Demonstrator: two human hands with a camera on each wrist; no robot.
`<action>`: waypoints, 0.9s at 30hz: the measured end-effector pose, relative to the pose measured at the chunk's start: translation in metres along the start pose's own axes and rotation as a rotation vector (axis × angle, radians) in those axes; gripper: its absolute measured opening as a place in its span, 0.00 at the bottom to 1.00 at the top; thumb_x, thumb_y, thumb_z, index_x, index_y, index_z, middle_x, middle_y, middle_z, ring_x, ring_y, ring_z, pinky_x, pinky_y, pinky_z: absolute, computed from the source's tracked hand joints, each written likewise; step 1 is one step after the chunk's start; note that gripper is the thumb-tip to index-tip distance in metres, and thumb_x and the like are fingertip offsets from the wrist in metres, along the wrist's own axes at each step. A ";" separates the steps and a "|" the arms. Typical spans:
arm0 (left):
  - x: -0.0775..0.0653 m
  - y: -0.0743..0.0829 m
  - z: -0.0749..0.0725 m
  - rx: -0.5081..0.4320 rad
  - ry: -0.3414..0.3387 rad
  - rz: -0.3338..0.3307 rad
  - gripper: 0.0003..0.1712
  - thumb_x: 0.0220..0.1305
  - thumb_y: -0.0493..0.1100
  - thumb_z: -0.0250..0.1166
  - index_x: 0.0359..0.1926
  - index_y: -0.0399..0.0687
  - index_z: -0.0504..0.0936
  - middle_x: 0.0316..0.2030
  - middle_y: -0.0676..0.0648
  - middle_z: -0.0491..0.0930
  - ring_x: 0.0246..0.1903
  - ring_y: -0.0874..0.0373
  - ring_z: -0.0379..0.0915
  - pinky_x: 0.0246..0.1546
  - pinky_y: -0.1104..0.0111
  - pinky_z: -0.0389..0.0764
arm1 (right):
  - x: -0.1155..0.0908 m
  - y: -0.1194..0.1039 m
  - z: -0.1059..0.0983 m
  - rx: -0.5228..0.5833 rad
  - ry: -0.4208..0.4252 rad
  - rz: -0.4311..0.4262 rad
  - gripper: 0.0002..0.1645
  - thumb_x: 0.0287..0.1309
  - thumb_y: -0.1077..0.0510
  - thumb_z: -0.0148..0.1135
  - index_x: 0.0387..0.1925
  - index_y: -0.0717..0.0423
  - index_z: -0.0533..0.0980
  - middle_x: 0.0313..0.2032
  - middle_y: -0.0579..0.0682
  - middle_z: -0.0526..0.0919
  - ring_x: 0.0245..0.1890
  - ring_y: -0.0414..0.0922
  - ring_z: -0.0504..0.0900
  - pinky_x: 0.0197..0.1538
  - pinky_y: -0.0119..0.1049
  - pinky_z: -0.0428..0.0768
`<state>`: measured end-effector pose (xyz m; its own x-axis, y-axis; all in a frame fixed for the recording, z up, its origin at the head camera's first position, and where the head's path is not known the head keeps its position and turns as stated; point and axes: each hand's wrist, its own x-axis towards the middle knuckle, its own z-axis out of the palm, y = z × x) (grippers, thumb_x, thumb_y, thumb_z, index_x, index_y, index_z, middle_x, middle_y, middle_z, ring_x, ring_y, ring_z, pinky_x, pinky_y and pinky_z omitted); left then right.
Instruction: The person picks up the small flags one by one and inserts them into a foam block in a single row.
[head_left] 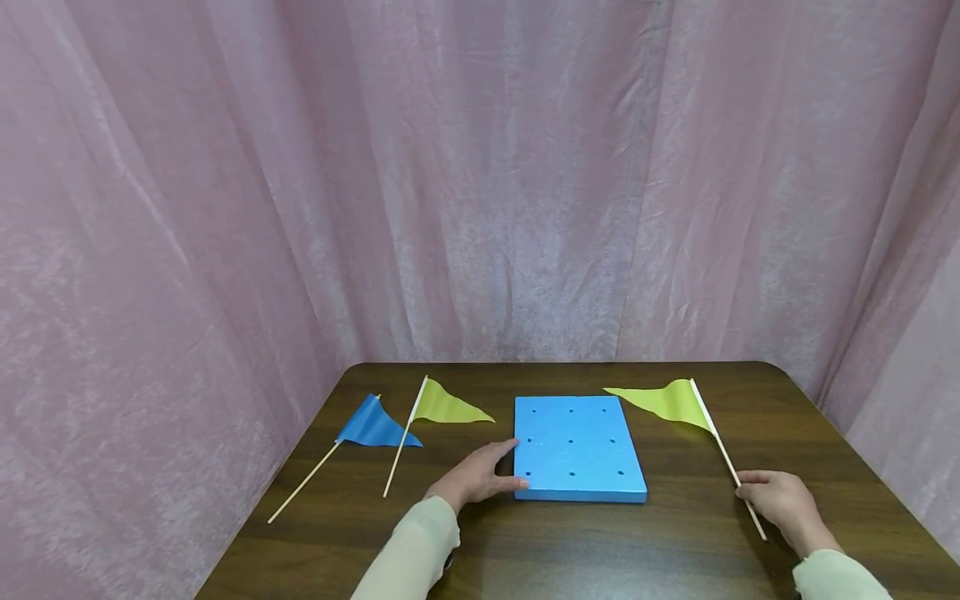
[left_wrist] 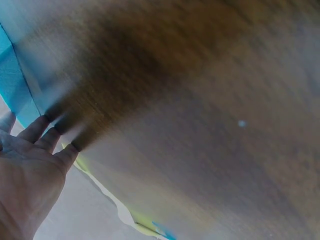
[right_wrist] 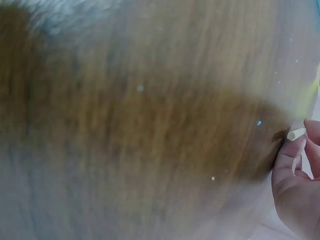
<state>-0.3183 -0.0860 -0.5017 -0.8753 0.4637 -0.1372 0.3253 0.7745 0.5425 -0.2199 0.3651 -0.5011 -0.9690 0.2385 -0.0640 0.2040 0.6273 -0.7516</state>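
Observation:
A light blue board point(head_left: 577, 454) with several small holes lies flat on the table. My left hand point(head_left: 474, 477) is spread at its left side, thumb at the front left corner and fingertips right at the left edge. In the left wrist view, the extended fingers point(left_wrist: 46, 132) reach toward the board's blue side point(left_wrist: 12, 75). My right hand point(head_left: 783, 504) pinches the lower part of the white stick of a yellow-green pennant flag point(head_left: 675, 402). Its cloth points left, the tip overlapping the board's far right corner in the head view. The stick's end point(right_wrist: 295, 134) shows at the thumb in the right wrist view.
Left of the board lie a second yellow-green pennant flag point(head_left: 450, 407) and, farther left, a blue pennant flag point(head_left: 372, 423), both on sticks. The dark wooden table point(head_left: 570, 546) has rounded far corners, and a pink curtain point(head_left: 487, 208) hangs behind it and along both sides.

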 end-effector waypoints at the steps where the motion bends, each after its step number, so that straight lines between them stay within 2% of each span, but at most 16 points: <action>1: 0.000 0.000 0.000 0.001 0.001 0.002 0.48 0.61 0.66 0.65 0.76 0.58 0.59 0.73 0.46 0.60 0.72 0.47 0.54 0.68 0.48 0.60 | 0.000 0.000 0.000 0.005 0.000 0.004 0.22 0.57 0.61 0.62 0.48 0.75 0.78 0.32 0.56 0.86 0.31 0.40 0.76 0.37 0.37 0.71; 7: 0.001 -0.001 0.001 0.003 0.004 0.003 0.48 0.61 0.67 0.65 0.76 0.58 0.59 0.73 0.46 0.60 0.72 0.47 0.54 0.68 0.48 0.60 | 0.002 -0.003 0.001 0.088 0.014 0.043 0.23 0.58 0.60 0.61 0.51 0.74 0.77 0.32 0.53 0.85 0.30 0.40 0.76 0.33 0.35 0.73; 12: 0.000 0.000 0.001 -0.005 0.005 -0.011 0.48 0.60 0.67 0.66 0.76 0.60 0.60 0.73 0.47 0.61 0.72 0.47 0.55 0.68 0.47 0.61 | 0.006 -0.008 0.004 0.245 0.052 0.099 0.26 0.60 0.61 0.60 0.56 0.77 0.73 0.36 0.55 0.85 0.29 0.36 0.78 0.31 0.32 0.78; 18: -0.001 0.002 0.000 -0.010 -0.002 -0.008 0.48 0.59 0.67 0.66 0.76 0.60 0.60 0.73 0.47 0.61 0.72 0.47 0.54 0.68 0.47 0.61 | 0.009 -0.022 0.009 0.459 0.107 0.152 0.28 0.64 0.62 0.60 0.60 0.77 0.70 0.32 0.41 0.84 0.29 0.28 0.77 0.33 0.28 0.80; 20: -0.001 0.003 -0.001 -0.016 -0.004 -0.010 0.48 0.59 0.67 0.66 0.76 0.60 0.60 0.73 0.47 0.60 0.72 0.47 0.54 0.68 0.47 0.61 | 0.009 -0.028 0.011 0.545 0.116 0.156 0.22 0.64 0.64 0.60 0.56 0.73 0.74 0.30 0.37 0.82 0.29 0.28 0.77 0.34 0.27 0.80; 23: -0.002 0.003 -0.001 -0.022 -0.004 -0.011 0.48 0.60 0.67 0.66 0.76 0.60 0.60 0.73 0.47 0.60 0.72 0.47 0.54 0.68 0.47 0.60 | 0.009 -0.037 0.014 0.638 0.120 0.155 0.08 0.63 0.66 0.62 0.44 0.58 0.81 0.29 0.36 0.83 0.30 0.31 0.79 0.34 0.28 0.81; 25: -0.002 0.003 -0.001 -0.023 -0.003 -0.012 0.48 0.60 0.67 0.66 0.76 0.59 0.60 0.73 0.47 0.60 0.72 0.47 0.54 0.68 0.47 0.60 | 0.008 -0.043 0.015 0.666 0.110 0.149 0.08 0.62 0.66 0.62 0.41 0.52 0.80 0.30 0.38 0.84 0.30 0.32 0.80 0.34 0.29 0.81; 27: -0.003 0.002 -0.001 -0.020 0.000 -0.011 0.48 0.60 0.67 0.66 0.76 0.59 0.60 0.73 0.47 0.60 0.72 0.47 0.54 0.68 0.47 0.61 | 0.008 -0.047 0.017 0.674 0.103 0.143 0.09 0.62 0.66 0.63 0.43 0.54 0.80 0.31 0.39 0.84 0.31 0.33 0.80 0.35 0.29 0.81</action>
<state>-0.3154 -0.0856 -0.4996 -0.8788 0.4551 -0.1437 0.3080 0.7709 0.5575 -0.2392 0.3250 -0.4771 -0.9141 0.3747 -0.1552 0.1656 -0.0044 -0.9862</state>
